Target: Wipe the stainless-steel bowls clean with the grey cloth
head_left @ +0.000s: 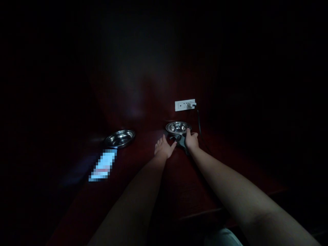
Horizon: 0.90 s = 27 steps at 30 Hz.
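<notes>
In the head view my right hand (192, 140) grips the near right edge of a small stack of shiny steel dishes (176, 127), its thumb over the rim. My left hand (163, 147) is open just left of and nearer than the stack, fingers spread, holding nothing. Between my hands, in front of the stack, lies a crumpled grey-green cloth (182, 142) with a dark spot on it. Whether the cloth also runs under the dishes or into my right fingers is hidden.
Another steel dish (120, 138) sits on the dark red surface (143, 160) to the left, with a lit, pixelated rectangular screen (103, 165) before it. A white wall socket (185, 105) holds a plug; a dark cable (200, 124) hangs nearby. Surroundings are very dark.
</notes>
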{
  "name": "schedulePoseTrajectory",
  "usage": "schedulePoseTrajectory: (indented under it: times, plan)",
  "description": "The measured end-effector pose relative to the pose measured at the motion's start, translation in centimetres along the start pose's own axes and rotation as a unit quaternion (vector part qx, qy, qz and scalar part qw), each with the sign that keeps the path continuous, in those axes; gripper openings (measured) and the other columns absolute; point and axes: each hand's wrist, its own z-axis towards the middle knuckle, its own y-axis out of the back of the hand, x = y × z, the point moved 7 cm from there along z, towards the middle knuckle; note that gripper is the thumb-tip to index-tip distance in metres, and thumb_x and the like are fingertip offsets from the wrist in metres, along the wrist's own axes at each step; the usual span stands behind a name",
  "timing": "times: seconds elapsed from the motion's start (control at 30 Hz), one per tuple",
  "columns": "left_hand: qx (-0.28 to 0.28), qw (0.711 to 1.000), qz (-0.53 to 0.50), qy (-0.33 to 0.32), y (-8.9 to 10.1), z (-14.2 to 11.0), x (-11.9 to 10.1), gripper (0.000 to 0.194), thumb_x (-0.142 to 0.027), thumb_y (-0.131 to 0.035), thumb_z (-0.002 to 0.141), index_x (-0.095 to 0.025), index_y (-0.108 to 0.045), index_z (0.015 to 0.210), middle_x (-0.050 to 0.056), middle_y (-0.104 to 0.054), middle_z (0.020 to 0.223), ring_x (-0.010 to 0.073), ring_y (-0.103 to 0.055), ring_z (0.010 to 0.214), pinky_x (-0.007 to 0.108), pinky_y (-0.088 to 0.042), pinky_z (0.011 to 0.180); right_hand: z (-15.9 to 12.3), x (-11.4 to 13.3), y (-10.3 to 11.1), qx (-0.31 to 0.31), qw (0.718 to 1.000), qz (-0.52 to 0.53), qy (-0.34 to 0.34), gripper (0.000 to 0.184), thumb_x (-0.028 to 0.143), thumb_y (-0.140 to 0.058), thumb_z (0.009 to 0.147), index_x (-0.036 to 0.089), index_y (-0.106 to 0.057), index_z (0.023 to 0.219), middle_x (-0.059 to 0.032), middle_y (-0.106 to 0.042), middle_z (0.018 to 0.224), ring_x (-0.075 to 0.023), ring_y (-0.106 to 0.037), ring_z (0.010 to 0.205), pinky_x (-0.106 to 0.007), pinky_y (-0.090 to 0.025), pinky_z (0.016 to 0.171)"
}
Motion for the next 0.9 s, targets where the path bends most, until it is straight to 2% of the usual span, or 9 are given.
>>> schedulePoseTrajectory:
  times: [0.13,0.2,0.3,0.4,0.5,0.6,0.67,0.77,0.9]
  plan:
    - [0.007,1.0,0.025,0.013,0.9,-2.4,1.3,0.085,-0.063,-0.034,0.082,-0.008,-0.023,0.145,0.018,-0.03,0.151,0.0305,-0.026,0.139,0.042,-0.022,0.112,-3.4,0.4,0.0,-0.018,0.999,0.022,-0.04,0.065,0.067,-0.038,0.08,0.014,-0.042,0.117,-0.0157,-0.066,0.097,-0.0264,-0.064,0.085,-0.034,-0.046,0.073]
    - [0.006,0.999,0.039,0.013,1.3,-3.7,2.0,0.081,-0.059,-0.036,0.083,-0.007,-0.027,0.144,0.017,-0.033,0.149,0.0302,-0.028,0.138,0.041,-0.023,0.112,-4.7,1.0,-0.1,-0.01,0.999,0.048,-0.017,0.065,0.065,-0.051,0.073,0.016,-0.045,0.114,-0.0118,-0.065,0.094,-0.0246,-0.063,0.082,-0.033,-0.046,0.072]
    - [-0.006,0.998,0.064,-0.002,2.4,-5.3,2.9,0.073,-0.051,-0.04,0.084,-0.007,-0.031,0.141,0.017,-0.038,0.146,0.029,-0.032,0.135,0.039,-0.026,0.11,-6.1,2.1,-0.4,0.016,0.998,0.002,0.061,0.067,0.057,-0.067,0.062,0.016,-0.049,0.112,-0.013,-0.061,0.105,-0.0257,-0.06,0.095,-0.034,-0.045,0.083]
    - [-0.032,0.993,0.109,-0.037,4.5,-6.1,3.8,0.064,-0.041,-0.043,0.084,-0.008,-0.037,0.138,0.015,-0.043,0.143,0.0281,-0.035,0.132,0.038,-0.03,0.108,-6.8,2.7,-1.1,0.06,0.99,-0.048,0.122,0.061,0.044,-0.071,0.062,0.016,-0.053,0.112,-0.0126,-0.059,0.109,-0.0248,-0.059,0.099,-0.034,-0.044,0.087]
    - [-0.061,0.979,0.176,-0.087,7.9,-5.5,5.0,0.058,-0.036,-0.046,0.082,-0.01,-0.042,0.134,0.014,-0.046,0.139,0.0275,-0.036,0.13,0.038,-0.031,0.107,-6.8,2.7,-1.9,0.103,0.978,-0.098,0.156,0.04,0.031,-0.065,0.069,0.016,-0.058,0.105,-0.0121,-0.061,0.102,-0.0231,-0.059,0.093,-0.033,-0.044,0.085]
    - [-0.095,0.968,0.23,-0.043,12.3,-4.0,7.6,0.056,-0.037,-0.044,0.084,-0.011,-0.042,0.134,0.014,-0.047,0.138,0.027,-0.039,0.128,0.038,-0.031,0.107,-6.6,2.9,-2.2,0.121,0.97,-0.118,0.172,0.022,0.029,-0.058,0.074,0.017,-0.061,0.092,-0.01,-0.063,0.092,-0.0219,-0.059,0.086,-0.032,-0.045,0.08]
    - [-0.074,0.963,0.258,0.001,14.4,-2.8,9.5,0.056,-0.038,-0.044,0.085,-0.011,-0.041,0.134,0.016,-0.046,0.139,0.0295,-0.039,0.128,0.041,-0.031,0.106,-6.3,3.0,-2.1,0.123,0.97,-0.119,0.171,0.016,0.03,-0.055,0.076,0.018,-0.06,0.084,-0.009,-0.063,0.089,-0.021,-0.059,0.082,-0.031,-0.044,0.077]
    - [-0.018,0.963,0.265,0.031,15.7,-1.3,12.0,0.053,-0.04,-0.055,0.079,-0.009,-0.054,0.122,0.02,-0.055,0.129,0.0334,-0.048,0.121,0.042,-0.038,0.1,-6.0,3.0,-1.9,0.142,0.973,-0.099,0.15,0.015,0.033,-0.052,0.077,0.019,-0.058,0.079,-0.0063,-0.063,0.083,-0.0195,-0.058,0.076,-0.03,-0.043,0.07]
    - [0.032,0.964,0.258,0.062,15.4,-0.4,14.6,0.042,-0.04,-0.053,0.08,-0.012,-0.063,0.11,0.019,-0.063,0.119,0.031,-0.057,0.112,0.038,-0.042,0.096,-5.6,3.3,-1.9,0.152,0.979,-0.043,0.132,0.019,0.035,-0.047,0.078,0.02,-0.058,0.079,-0.0042,-0.062,0.077,-0.0185,-0.056,0.072,-0.028,-0.042,0.067]
